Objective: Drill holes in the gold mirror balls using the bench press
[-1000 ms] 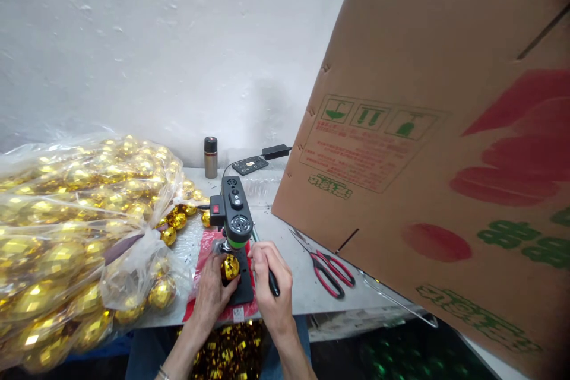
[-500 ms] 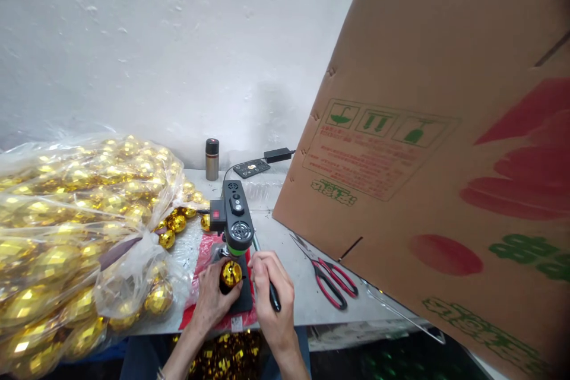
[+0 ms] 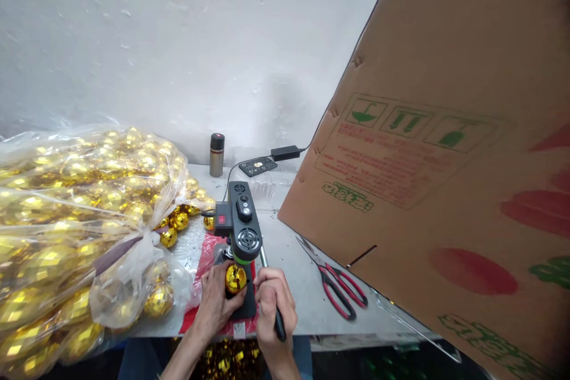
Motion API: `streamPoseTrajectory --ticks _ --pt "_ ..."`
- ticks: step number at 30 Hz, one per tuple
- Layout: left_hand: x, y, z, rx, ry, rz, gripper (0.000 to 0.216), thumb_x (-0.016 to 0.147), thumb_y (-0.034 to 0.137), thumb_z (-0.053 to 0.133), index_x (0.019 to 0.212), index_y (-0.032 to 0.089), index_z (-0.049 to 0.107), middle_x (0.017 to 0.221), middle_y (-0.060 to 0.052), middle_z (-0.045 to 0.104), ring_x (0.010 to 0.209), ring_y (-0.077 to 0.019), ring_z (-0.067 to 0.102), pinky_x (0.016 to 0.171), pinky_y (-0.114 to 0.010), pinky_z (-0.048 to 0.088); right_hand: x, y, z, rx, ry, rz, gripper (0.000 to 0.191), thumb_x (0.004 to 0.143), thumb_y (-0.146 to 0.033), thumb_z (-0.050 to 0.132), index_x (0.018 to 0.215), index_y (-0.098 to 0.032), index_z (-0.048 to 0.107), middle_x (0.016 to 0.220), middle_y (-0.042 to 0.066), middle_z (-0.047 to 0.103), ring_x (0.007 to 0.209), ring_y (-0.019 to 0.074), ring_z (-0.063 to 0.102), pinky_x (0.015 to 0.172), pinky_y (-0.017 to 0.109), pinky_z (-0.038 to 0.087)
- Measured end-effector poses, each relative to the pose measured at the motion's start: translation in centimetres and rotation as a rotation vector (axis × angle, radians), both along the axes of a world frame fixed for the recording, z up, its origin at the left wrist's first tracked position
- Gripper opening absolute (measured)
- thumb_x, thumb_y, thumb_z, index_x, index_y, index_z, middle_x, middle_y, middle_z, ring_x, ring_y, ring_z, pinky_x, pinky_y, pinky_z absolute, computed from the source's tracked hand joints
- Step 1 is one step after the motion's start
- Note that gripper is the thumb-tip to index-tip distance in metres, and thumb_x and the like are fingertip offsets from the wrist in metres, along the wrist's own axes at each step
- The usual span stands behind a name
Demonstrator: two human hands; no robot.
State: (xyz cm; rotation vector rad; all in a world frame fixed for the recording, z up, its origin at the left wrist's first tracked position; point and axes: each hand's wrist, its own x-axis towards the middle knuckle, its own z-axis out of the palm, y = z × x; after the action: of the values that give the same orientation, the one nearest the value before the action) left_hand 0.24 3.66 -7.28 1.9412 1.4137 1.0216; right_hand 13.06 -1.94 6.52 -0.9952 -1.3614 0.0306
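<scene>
When read from left to right: at the left, a large clear plastic bag (image 3: 95,208), packed with shiny gold balls (image 3: 40,255) and gathered in a bunch at its near right side, with a dark purple strip (image 3: 116,254) next to the bunch. Just right of the bag, on the grey table (image 3: 307,314), a small cluster of balls (image 3: 179,221).

In the near middle, the left hand (image 3: 216,300), thumb and fingers curved around a gold ball (image 3: 236,279) and pinching it from the left and near sides. Behind, toward the pale wall (image 3: 133,41), an upright metal flask (image 3: 216,157) with a black cap. Under the hand and ball, a red sheet (image 3: 191,322), topped by the black base of a machine (image 3: 244,222); its long head directly above the far side of the ball, contact between the two impossible to tell. Below the table edge, a glittering gold heap (image 3: 231,359).

Farther back, a flat dark panel (image 3: 258,166) and, to its right, a black adapter (image 3: 285,153) with a cord. Right of the machine, the right hand (image 3: 276,306), fingers wrapped tightly around the black grip of a lever (image 3: 279,326). Farther right, red-and-black scissors (image 3: 341,291), lying with points toward the far left. At the right, a large tilted cardboard box (image 3: 401,219), printed in red and green.
</scene>
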Motion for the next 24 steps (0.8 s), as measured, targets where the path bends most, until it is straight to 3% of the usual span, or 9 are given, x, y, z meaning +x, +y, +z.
streamPoseTrajectory --ticks 11,24 --pt "0.1 -0.2 -0.6 0.000 0.027 0.003 0.050 0.083 0.042 0.072 0.128 0.019 0.070 0.114 -0.015 0.077 0.109 -0.0389 0.071 0.099 -0.057 0.054 -0.3 0.4 -3.0 -0.014 0.059 -0.036 0.037 0.112 -0.026 0.040 0.078 -0.025 0.055 0.077 0.000 0.060 0.062 0.0142 0.056 0.056 0.027 0.044" --pt "0.3 0.0 -1.6 0.049 0.053 0.047 0.051 0.081 0.041 0.076 0.126 0.018 0.070 0.112 -0.014 0.077 0.107 -0.0390 0.072 0.096 -0.054 0.056 -0.4 0.7 -3.3 0.033 0.053 -0.051 0.034 0.111 -0.020 0.039 0.080 -0.025 0.052 0.077 -0.004 0.061 0.066 0.0122 0.059 0.064 0.027 0.045"
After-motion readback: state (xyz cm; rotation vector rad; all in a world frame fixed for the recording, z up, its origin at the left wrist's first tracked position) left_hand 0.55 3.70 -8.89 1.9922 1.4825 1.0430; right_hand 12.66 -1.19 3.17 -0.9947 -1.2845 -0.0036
